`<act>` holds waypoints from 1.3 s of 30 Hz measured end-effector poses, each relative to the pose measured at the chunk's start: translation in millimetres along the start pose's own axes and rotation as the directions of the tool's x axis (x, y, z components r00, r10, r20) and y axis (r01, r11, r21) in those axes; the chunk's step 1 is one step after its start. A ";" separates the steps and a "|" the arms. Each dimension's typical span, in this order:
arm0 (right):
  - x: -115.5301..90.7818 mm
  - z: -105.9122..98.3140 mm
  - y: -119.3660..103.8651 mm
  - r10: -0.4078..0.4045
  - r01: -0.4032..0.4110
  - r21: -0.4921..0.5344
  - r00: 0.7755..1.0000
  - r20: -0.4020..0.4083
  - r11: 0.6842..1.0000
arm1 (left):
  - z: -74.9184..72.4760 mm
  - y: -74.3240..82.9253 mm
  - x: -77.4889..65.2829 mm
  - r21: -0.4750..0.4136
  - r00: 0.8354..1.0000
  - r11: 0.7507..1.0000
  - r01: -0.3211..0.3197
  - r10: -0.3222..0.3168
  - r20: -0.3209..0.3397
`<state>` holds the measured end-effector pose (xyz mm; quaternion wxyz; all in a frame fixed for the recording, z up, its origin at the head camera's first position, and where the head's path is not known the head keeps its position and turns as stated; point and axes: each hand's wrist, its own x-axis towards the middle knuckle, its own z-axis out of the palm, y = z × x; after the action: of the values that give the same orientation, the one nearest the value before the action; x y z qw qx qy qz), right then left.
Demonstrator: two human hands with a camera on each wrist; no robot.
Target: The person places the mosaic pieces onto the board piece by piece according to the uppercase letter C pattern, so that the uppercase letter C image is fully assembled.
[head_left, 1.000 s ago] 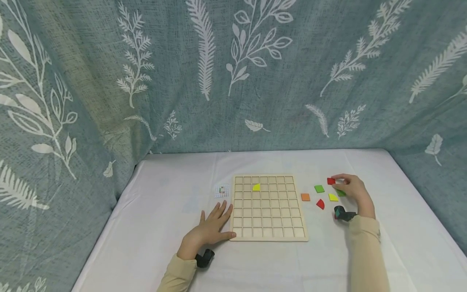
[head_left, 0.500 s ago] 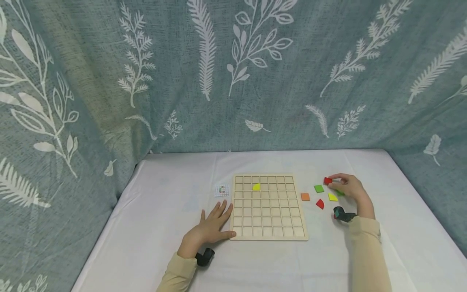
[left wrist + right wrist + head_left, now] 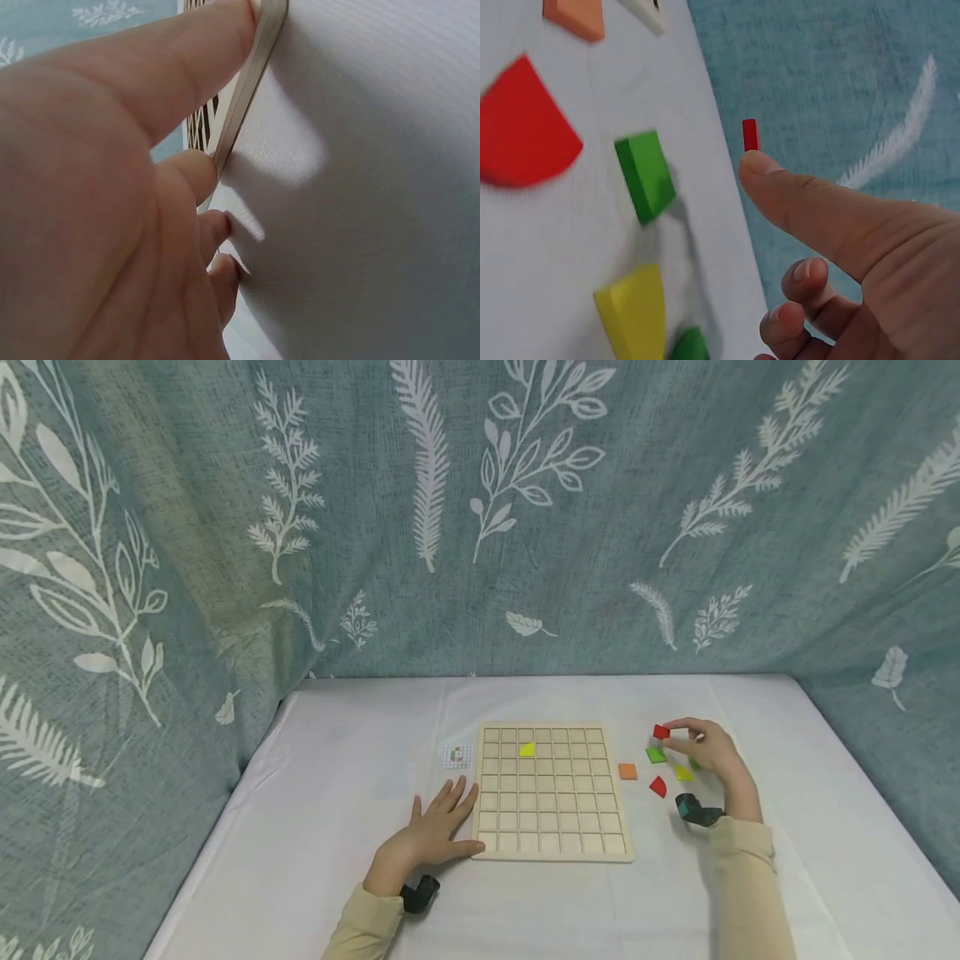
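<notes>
My right hand point(image 3: 708, 750) pinches a small red tile point(image 3: 662, 732) between thumb and fingers, above the loose pieces right of the wooden grid board point(image 3: 555, 862). In the right wrist view only a thin edge of the red tile point(image 3: 751, 135) shows past the thumb. My left hand point(image 3: 429, 837) lies with fingers spread at the board's left edge. Its thumb and fingertips touch the frame, as the left wrist view shows with the board's side point(image 3: 244, 105). A yellow quarter-round tile point(image 3: 528, 749) sits in a cell of the second row.
Right of the board lie an orange square point(image 3: 627, 772), a green square point(image 3: 656, 755), a red quarter-round piece point(image 3: 657, 787) and a yellow piece point(image 3: 683, 773). Another green piece point(image 3: 691, 346) is partly hidden by the right hand. A small printed grid card point(image 3: 456, 756) lies left of the board.
My right hand has moved left and lifted the red tile from among the loose pieces, toward the green square. The left hand stays at the board's edge.
</notes>
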<state>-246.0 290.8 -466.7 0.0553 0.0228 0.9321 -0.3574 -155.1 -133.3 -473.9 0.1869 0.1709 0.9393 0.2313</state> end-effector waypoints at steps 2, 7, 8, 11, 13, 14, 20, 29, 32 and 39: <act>0.1 2.0 -4.6 -0.016 0.016 0.006 1.000 -0.002 1.000 | 0.6 0.2 -0.7 -0.005 1.000 1.000 -0.004 0.004 -0.006; 3.5 10.5 -15.3 -0.047 0.047 0.007 0.999 0.005 0.999 | 0.7 0.5 -1.7 -0.005 1.000 1.000 -0.008 0.007 -0.013; 4.3 12.6 -17.4 -0.048 0.048 0.009 0.999 0.009 0.999 | 0.7 0.5 -1.8 -0.004 1.000 1.000 -0.008 0.008 -0.012; 6.8 19.6 -23.5 -0.055 0.054 0.020 0.998 0.025 0.998 | 0.3 0.6 -2.3 -0.006 1.000 1.000 -0.007 0.007 -0.013; 8.1 24.1 -28.5 -0.053 0.052 0.024 0.998 0.034 0.998 | 0.4 0.7 -2.1 -0.009 1.000 1.000 -0.007 0.007 -0.016; 8.3 26.1 -31.0 -0.058 0.057 0.025 0.998 0.038 0.998 | 0.8 0.3 -1.6 -0.010 1.000 1.000 -0.008 0.008 -0.018; 8.3 38.7 -43.9 -0.092 0.091 0.026 0.995 0.046 0.995 | 0.7 -0.6 -0.7 -0.015 1.000 1.000 -0.013 0.013 -0.018; 9.9 56.6 -55.9 -0.160 0.159 0.019 0.986 0.049 0.987 | -0.9 0.7 -2.9 -0.023 1.000 1.000 -0.010 0.010 -0.015; 10.0 61.8 -59.4 -0.194 0.192 0.037 0.979 0.055 0.981 | -0.9 0.4 -2.8 -0.019 1.000 1.000 -0.010 0.010 -0.013; 11.9 71.6 -67.5 -0.271 0.261 0.125 0.960 0.068 0.957 | -0.7 -0.4 -1.1 -0.009 1.000 1.000 -0.014 0.014 -0.011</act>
<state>-257.2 192.7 -476.2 0.0448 -0.1148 0.9014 -0.4151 -154.5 -134.4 -473.2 0.1810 0.1751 0.9380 0.2380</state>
